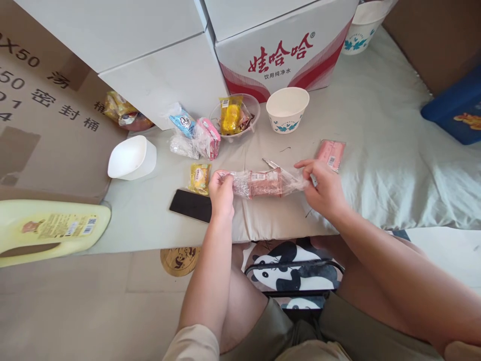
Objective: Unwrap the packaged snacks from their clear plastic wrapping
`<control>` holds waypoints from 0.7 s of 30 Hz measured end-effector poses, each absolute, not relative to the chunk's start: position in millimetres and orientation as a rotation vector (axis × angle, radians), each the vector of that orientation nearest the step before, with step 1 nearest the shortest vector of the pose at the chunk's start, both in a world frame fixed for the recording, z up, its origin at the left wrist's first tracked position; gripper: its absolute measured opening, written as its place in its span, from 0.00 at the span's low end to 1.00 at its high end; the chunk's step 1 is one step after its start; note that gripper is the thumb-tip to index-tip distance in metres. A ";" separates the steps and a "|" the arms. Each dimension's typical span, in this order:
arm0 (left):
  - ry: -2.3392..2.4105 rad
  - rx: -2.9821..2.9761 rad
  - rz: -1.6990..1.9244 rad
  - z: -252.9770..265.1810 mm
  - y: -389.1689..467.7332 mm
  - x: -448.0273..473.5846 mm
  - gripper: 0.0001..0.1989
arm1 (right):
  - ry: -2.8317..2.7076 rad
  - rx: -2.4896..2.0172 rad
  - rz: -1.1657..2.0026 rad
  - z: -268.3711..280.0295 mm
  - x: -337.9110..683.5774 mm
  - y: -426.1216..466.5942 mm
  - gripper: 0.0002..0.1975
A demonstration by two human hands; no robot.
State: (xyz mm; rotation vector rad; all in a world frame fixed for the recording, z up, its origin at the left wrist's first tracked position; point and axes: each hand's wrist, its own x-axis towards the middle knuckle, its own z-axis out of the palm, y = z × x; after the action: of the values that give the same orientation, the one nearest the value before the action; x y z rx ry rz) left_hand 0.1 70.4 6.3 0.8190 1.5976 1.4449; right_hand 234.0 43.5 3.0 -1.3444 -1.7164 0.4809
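Note:
A pink packet (265, 182) with a white label, wrapped in clear plastic film, is stretched level between my hands above the cloth. My left hand (221, 193) is closed on the left end of the film. At the right end, my right hand (323, 184) pinches the twisted film, its index finger pointing out. Behind the packet, the tip of a slim silvery pen-like object (270, 163) shows. A flat pink packet (331, 153) lies just beyond my right hand. Beside my left hand are a black phone (190, 204) and a small yellow packet (199, 178).
A white paper cup (287, 111) and a clear bowl (253, 123) of wrapped items stand behind. Blue and pink packs (208, 139) lie near a white tub (132, 159). A yellow bottle (48, 228) lies left. Cardboard (45, 110) and white boxes (278, 60) line the back.

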 end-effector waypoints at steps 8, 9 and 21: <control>1.860 1.959 1.217 6.4 59.0 -7.4 0.18 | -1.979 -1.230 0.475 -0.3 233.8 43.1 0.20; 1.819 2.038 1.109 6.0 58.0 -7.8 0.15 | -2.041 -1.271 0.431 -3.1 232.1 43.7 0.20; 1.599 2.092 1.342 20.7 46.3 -10.4 0.04 | -2.100 -1.252 0.281 0.0 231.5 42.1 0.09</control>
State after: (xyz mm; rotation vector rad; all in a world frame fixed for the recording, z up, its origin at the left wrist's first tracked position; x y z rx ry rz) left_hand -10.4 46.3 20.7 2.0923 1.5995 1.3418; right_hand 231.5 42.1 0.0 -1.2516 -2.1003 0.2813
